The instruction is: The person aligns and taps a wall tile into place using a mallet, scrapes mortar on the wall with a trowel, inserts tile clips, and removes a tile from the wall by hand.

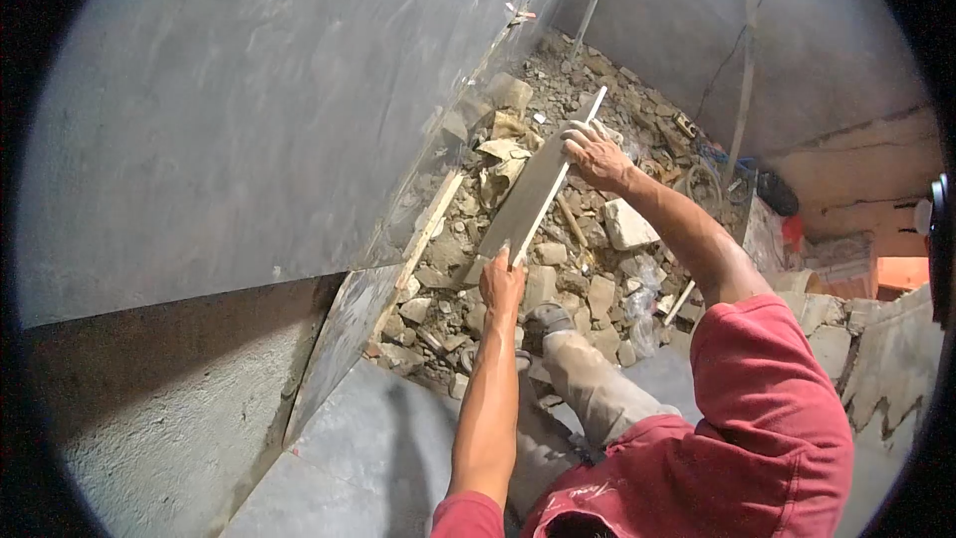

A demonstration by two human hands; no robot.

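Observation:
A long, narrow grey panel (533, 189) with a pale edge is held tilted above the rubble; its material is not certain. My left hand (501, 282) grips its near end, thumb along the edge. Farther up, my right hand (596, 154) is closed around the right edge near the far end. Part of the right fingers is hidden behind the panel.
Broken stone and rubble (588, 299) cover the ground below, with a white block (629, 225) and clear plastic (642, 309) among it. A large grey wall (249, 110) slopes at the left. My shoe (548, 319) stands at the rubble's edge, beside grey flooring (349, 448).

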